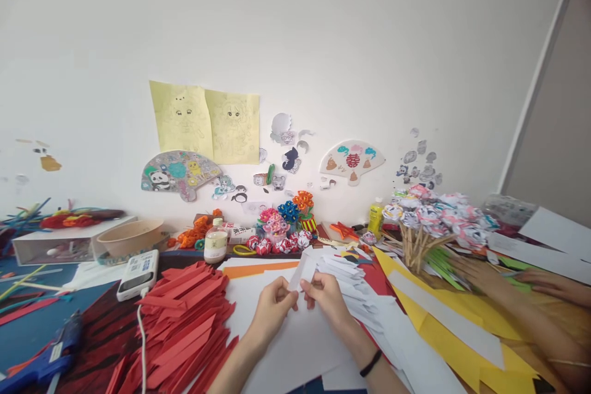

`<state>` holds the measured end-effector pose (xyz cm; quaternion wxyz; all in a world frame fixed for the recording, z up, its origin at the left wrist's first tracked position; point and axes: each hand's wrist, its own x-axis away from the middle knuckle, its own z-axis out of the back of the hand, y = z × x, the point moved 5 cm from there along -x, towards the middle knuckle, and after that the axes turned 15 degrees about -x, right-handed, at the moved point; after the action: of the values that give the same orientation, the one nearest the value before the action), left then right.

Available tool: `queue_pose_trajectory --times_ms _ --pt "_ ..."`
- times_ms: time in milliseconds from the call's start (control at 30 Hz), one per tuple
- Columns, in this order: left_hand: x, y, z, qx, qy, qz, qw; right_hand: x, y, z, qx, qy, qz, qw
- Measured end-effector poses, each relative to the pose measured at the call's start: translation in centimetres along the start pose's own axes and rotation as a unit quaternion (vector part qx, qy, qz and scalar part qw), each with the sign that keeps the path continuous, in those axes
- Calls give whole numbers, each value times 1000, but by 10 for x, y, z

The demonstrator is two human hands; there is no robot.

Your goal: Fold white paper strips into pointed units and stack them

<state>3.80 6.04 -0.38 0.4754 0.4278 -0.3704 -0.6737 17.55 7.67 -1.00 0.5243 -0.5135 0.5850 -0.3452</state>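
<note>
"Fingers (288, 301) of the left hand (273, 308) and right hand (327, 297): grasping what?"

"One white paper strip (305, 269), pinched by both above white sheets (298, 351), presumably to keep it steady."

"And the red strips (191, 326), left; stacked white strips (351, 289), right?"

"Heaped alongside, probably for easy reach."

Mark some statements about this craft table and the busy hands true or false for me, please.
1. The left hand and right hand both hold a white paper strip. True.
2. The folded red strips lie to the right of both hands. False: they lie to the left.
3. A labelled bottle stands near the red strips. True.
4. The blue glue gun is in the right hand. False: it lies far to the left.
5. Yellow sheets with drawings hang on the wall. True.
</note>
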Motion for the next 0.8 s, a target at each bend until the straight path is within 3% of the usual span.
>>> queue_pose_trajectory --times_ms 200,300,367,400,500,600,700,800 --pt "-1 -4 -3 34 -7 11 999 5 -13 -10 -85 -48 4 995" --pt "3 4 6 -111 31 -46 992 5 -19 -7 -33 -30 31 999" --pt "8 19 21 -269 121 -124 947 4 -20 -3 -4 -7 41 999" --pt "12 27 23 -346 135 -177 911 4 -21 -1 6 4 43 999" --pt "20 40 22 -521 124 -302 789 3 -21 3 18 17 41 999" --pt "24 40 16 -595 113 -359 710 3 -22 3 18 17 39 999" --pt "26 36 11 -602 112 -396 684 2 -22 2 15 8 37 999" --pt "26 36 12 -577 123 -405 699 1 -21 -2 13 -16 36 999"
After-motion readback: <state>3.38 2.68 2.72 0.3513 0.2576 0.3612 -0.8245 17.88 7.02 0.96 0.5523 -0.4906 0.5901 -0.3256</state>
